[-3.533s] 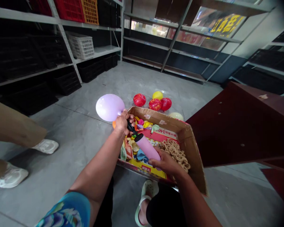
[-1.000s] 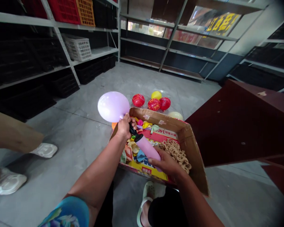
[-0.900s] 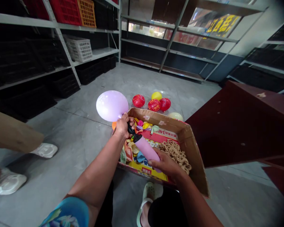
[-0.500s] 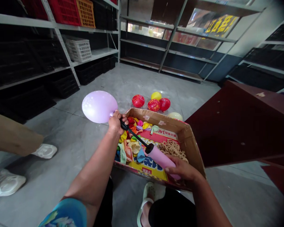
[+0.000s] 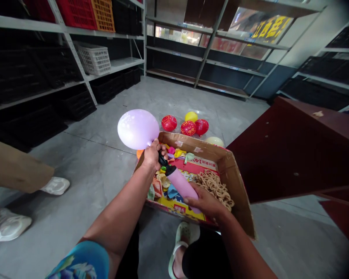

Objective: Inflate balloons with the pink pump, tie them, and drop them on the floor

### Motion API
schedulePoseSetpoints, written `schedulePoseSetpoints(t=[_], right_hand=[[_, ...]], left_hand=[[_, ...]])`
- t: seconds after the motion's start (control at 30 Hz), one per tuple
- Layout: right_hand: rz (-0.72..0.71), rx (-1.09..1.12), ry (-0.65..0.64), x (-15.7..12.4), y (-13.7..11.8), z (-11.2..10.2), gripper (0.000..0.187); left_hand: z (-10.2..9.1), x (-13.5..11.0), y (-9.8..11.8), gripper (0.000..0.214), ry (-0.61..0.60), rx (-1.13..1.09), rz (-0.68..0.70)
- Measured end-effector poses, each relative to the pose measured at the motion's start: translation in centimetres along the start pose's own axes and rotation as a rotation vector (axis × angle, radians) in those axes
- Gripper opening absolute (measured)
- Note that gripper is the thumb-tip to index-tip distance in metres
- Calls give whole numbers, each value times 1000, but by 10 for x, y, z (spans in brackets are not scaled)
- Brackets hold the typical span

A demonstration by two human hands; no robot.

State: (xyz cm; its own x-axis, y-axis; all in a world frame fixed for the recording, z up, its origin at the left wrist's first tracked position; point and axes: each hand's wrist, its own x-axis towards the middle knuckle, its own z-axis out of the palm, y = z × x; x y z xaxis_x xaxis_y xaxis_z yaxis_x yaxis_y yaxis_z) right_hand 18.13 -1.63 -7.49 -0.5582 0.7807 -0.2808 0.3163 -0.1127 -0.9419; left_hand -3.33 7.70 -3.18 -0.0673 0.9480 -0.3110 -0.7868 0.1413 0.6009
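My left hand (image 5: 154,155) is closed around the black end of a balloon pump and the neck of an inflated pale purple balloon (image 5: 137,128). The balloon sticks out to the upper left of that hand. My right hand (image 5: 204,201) wraps the pink barrel of the balloon pump (image 5: 182,185), which slants over an open cardboard box (image 5: 235,182). Barrel and black end are close together, with little of the rod showing. Inside the box lie several limp, coloured balloons (image 5: 163,181) at left and a pile of tan cord-like loops (image 5: 215,186) at right.
Beyond the box, several inflated balloons (image 5: 188,128) rest on the grey floor. A dark red board structure (image 5: 267,155) stands at right. Shelving with crates (image 5: 93,58) lines the left side. Another person's shoes (image 5: 56,185) are at left.
The pump has shortened: its pink barrel, with my right hand, slid up and left towards the black end. My left hand and the balloon shifted right.
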Motion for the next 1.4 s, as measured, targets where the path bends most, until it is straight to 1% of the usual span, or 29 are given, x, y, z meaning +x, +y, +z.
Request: schedulePoseSetpoints(t=[0.13,0.2,0.27,0.33,0.43,0.6,0.7,0.77,0.87,0.97,1.03,1.1,1.17,1.23,1.3,1.4], right_hand=[[89,79,-89,-15,11,-19,59],[125,119,-105,-24,16,-30,61],[158,163,-108,-32,20,-37,61],[189,189,-114,-36,21,-40,60],[159,162,-118,-33,20,-36,56],[51,63,-75,-12,8,-18,55],[34,40,-54,-3,4,-9,54],[41,43,-39,-1,4,-7,55],[68,39,-43,-6,8,-12,59],[95,79,-89,-17,12,-23,63],[138,136,-110,-26,14,-32,63],[199,163,-118,-34,17,-37,64],[222,181,-122,-38,17,-38,63],[191,220,-129,-38,17,-34,65],[151,234,-123,-33,15,-28,67],[85,155,-90,-21,9,-18,68]], left_hand=[[-2,3,19,37,42,-44,53],[-5,5,27,38,63,-69,79],[-8,9,30,39,63,-78,90],[-11,11,28,38,61,-71,102],[-10,10,18,37,51,-51,90],[0,1,-2,38,35,-6,32],[5,-4,-11,38,2,17,7],[7,-6,-14,38,-16,24,-2],[7,-3,-9,39,-14,37,1],[4,1,5,39,24,9,61],[3,2,16,39,42,-19,104],[4,0,25,40,30,-36,135],[6,-2,30,41,-3,-31,164],[9,-5,29,42,-29,-14,195],[12,-7,24,42,-40,-2,208],[18,-11,12,43,-60,22,168]])
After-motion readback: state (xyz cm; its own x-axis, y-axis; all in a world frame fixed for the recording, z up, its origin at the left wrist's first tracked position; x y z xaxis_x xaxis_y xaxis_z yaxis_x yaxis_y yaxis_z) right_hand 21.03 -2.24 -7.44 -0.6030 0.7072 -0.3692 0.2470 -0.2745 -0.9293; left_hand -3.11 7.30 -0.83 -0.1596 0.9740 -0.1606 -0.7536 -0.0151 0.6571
